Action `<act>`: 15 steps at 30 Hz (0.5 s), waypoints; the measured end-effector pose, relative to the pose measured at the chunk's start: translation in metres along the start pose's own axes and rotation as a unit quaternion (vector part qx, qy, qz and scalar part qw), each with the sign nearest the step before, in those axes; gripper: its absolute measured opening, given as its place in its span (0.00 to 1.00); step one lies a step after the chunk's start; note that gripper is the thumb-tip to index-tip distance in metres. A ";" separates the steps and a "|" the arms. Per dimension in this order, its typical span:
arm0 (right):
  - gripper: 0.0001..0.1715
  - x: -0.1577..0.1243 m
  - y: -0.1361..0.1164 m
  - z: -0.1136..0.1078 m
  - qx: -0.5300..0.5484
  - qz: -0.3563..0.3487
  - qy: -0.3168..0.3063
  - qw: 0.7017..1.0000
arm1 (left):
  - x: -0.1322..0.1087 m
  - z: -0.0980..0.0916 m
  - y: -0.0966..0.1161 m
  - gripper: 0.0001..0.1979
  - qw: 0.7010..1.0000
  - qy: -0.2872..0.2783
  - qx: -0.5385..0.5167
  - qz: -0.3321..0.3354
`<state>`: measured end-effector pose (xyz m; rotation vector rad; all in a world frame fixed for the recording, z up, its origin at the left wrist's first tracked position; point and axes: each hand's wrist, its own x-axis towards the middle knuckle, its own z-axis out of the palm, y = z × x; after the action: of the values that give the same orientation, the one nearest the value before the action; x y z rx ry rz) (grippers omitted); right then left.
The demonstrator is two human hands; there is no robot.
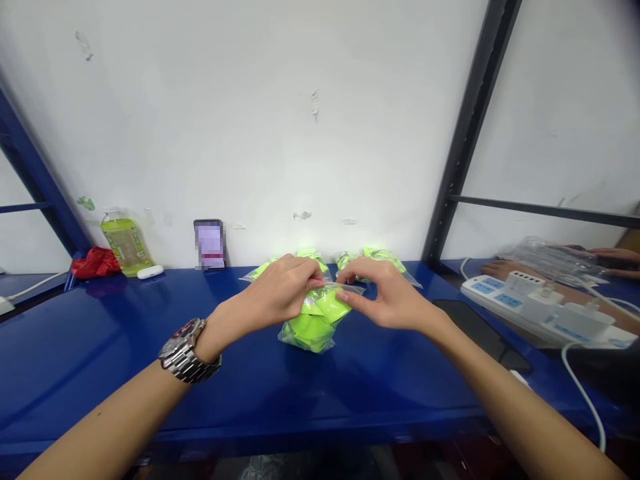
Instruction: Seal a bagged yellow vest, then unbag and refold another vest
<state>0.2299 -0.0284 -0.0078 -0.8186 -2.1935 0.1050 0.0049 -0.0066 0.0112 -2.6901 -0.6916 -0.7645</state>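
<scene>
Bench (100, 347) glossy blue; clear bag (315, 320) held neon yellow-green pieces; bottle (125, 243) at back-left edge pale green; cloth (95, 262) red; watch (186, 351) silver.

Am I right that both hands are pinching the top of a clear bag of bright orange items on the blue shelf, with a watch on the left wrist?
Not quite: the head view shows the items in the clear bag are neon yellow-green, not orange. The rest holds: the left hand and right hand pinch its top edge over the blue shelf, and the watch is on the left wrist.
</scene>
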 end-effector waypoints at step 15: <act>0.04 -0.005 0.001 0.008 -0.038 -0.019 0.044 0.998 | 0.013 -0.022 0.021 0.10 0.991 -0.102 0.086 0.027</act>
<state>0.2270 -0.0292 -0.0169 -0.8068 -2.1405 -0.0320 0.0158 -0.0275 0.0342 -2.6386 -0.6924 -0.3987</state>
